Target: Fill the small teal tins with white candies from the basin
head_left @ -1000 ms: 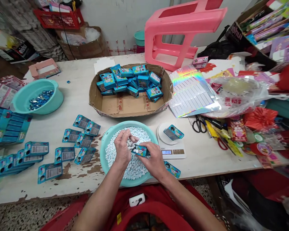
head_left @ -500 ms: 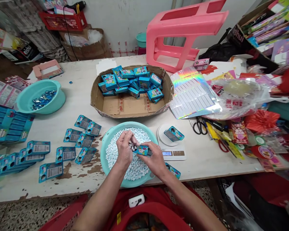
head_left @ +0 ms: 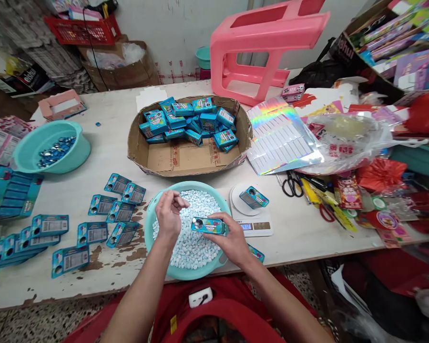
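Note:
My right hand grips a small blue candy box over the bowl, its round hole facing left. A pale candy shows at the box's left end. My left hand hangs over the bowl's left side, apart from the box. Its fingers are curled together, and whatever may be inside them is hidden. Below both hands is a turquoise bowl of small pale candies. To the right, a white digital scale carries another blue box. One more box lies by the table's front edge.
Several blue boxes stand on the table at left. A cardboard tray of blue boxes sits behind the bowl. A second turquoise bowl holds shiny blue pieces. Scissors, holographic sheets and a pink stool are at right.
My left hand has drawn away leftward from the candy box, where it was holding small candies. The box in my right hand now shows its holed end. The whole view has shifted slightly.

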Demonstrator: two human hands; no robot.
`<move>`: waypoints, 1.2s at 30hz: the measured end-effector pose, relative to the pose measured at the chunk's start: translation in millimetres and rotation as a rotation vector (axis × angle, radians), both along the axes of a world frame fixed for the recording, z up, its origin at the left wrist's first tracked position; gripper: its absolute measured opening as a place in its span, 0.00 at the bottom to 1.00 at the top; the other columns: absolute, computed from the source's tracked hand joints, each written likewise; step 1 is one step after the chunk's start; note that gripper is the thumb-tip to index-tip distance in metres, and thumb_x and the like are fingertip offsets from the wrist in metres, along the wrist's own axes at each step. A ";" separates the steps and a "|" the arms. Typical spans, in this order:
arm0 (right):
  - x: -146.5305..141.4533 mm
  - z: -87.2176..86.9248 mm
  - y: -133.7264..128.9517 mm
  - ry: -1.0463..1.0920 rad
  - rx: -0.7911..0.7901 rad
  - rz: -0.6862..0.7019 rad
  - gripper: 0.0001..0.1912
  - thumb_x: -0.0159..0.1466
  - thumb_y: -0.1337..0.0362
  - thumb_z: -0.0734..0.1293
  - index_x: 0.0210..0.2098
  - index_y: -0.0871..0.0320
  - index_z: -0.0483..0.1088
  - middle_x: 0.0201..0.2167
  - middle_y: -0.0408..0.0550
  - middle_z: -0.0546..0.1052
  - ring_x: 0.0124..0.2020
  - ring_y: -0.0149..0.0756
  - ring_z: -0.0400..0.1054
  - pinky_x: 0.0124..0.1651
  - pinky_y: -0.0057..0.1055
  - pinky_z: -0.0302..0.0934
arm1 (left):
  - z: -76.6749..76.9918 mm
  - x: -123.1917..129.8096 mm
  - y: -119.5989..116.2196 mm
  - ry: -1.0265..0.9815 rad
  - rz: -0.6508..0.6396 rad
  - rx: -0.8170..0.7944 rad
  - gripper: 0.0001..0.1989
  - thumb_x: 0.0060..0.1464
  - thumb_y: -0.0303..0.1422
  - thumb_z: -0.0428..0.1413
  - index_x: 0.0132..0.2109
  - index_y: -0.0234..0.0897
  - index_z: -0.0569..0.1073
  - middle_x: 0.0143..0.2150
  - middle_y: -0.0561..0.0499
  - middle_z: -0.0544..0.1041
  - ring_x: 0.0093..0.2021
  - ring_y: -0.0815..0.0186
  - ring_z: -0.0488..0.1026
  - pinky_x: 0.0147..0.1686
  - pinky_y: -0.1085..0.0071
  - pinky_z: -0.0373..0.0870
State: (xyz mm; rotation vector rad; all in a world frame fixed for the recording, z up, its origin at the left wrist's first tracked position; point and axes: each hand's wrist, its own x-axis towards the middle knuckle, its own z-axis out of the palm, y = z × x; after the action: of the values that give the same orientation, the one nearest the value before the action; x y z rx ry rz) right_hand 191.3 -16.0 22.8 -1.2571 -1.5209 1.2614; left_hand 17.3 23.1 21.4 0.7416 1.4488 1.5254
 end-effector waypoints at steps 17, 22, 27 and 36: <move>-0.2 -18.7 -3.1 0.067 -0.007 -0.141 0.19 0.52 0.62 0.73 0.42 0.54 0.69 0.40 0.45 0.73 0.43 0.39 0.69 0.48 0.37 0.62 | -87.8 -2.0 -21.5 0.866 -0.557 -0.390 0.06 0.46 0.36 0.56 0.30 0.39 0.72 0.33 0.48 0.72 0.38 0.58 0.69 0.38 0.66 0.61; 7.7 -13.4 -5.1 -0.074 0.015 -0.134 0.18 0.53 0.62 0.73 0.42 0.54 0.68 0.39 0.45 0.73 0.42 0.39 0.68 0.46 0.36 0.62 | -64.0 -5.8 -25.0 0.600 -0.361 -0.401 0.17 0.52 0.45 0.49 0.26 0.37 0.66 0.23 0.52 0.68 0.25 0.67 0.66 0.26 0.72 0.60; -8.1 -9.2 -10.1 -0.186 0.141 -0.057 0.16 0.54 0.66 0.71 0.42 0.54 0.67 0.39 0.47 0.73 0.43 0.40 0.68 0.46 0.36 0.62 | -11.2 4.3 -26.4 -0.282 -0.121 -0.167 0.13 0.48 0.40 0.56 0.27 0.36 0.64 0.24 0.55 0.67 0.20 0.73 0.63 0.19 0.76 0.59; -26.5 -5.1 -9.2 -0.304 0.201 0.010 0.18 0.51 0.65 0.73 0.41 0.54 0.67 0.38 0.47 0.75 0.43 0.43 0.69 0.45 0.38 0.60 | 23.4 21.1 -19.9 -0.306 0.058 -0.016 0.09 0.48 0.36 0.57 0.29 0.36 0.66 0.27 0.54 0.70 0.27 0.67 0.72 0.28 0.70 0.69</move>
State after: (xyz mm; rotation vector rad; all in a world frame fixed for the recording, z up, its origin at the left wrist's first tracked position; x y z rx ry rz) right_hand 164.8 -25.2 17.7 -1.3517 -1.8201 0.9252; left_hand 38.4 3.3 44.9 0.4362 1.2597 1.5907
